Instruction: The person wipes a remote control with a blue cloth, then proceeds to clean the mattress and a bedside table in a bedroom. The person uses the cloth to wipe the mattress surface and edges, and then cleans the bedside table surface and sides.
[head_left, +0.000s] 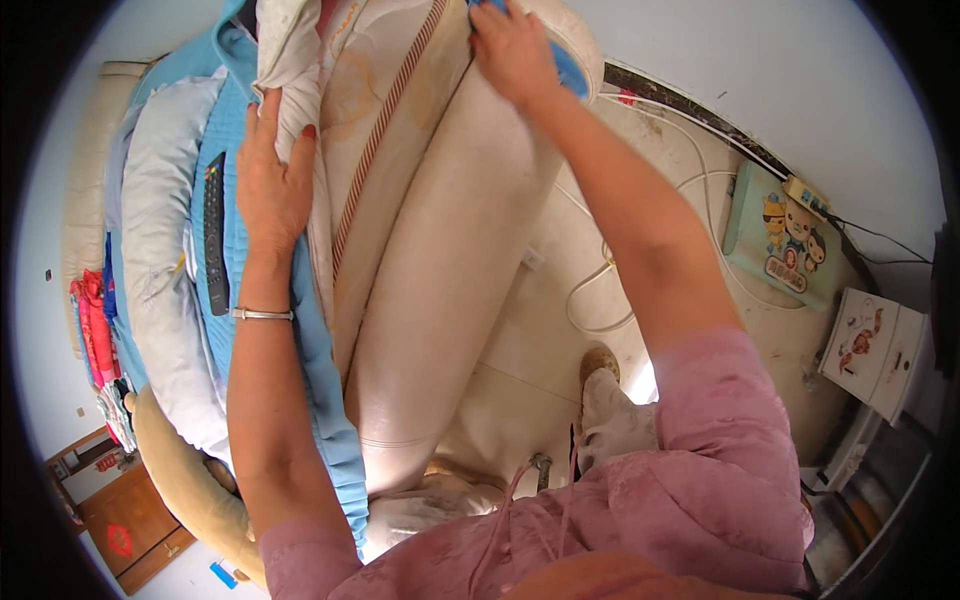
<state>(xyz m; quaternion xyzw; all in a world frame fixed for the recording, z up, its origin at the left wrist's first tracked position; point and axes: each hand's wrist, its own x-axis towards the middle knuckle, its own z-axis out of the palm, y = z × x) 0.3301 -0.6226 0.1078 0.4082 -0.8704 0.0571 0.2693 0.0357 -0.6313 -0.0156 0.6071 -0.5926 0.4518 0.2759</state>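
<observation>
My left hand (276, 180) wears a silver-coloured bangle and has a bunched pale cloth (298, 124) between its thumb and fingers. The cloth lies along the edge of a blue quilted cover (319, 397) on the bed. Beside it is a cream mattress (375, 90) with a striped edging. My right hand (514, 52) is at the top of the view, over the far corner of the padded bed frame (442, 247). Its fingertips meet something blue at the picture's edge; whether they grip it is unclear. A black remote control (215, 232) lies left of my left hand.
A white pillow (161, 225) lies on the cover. White cables (592, 322) loop over the tiled floor between the bed frame and the wall. A green cartoon-printed box (780, 232), a power strip (806, 196) and a small white cabinet (874, 352) are at the right.
</observation>
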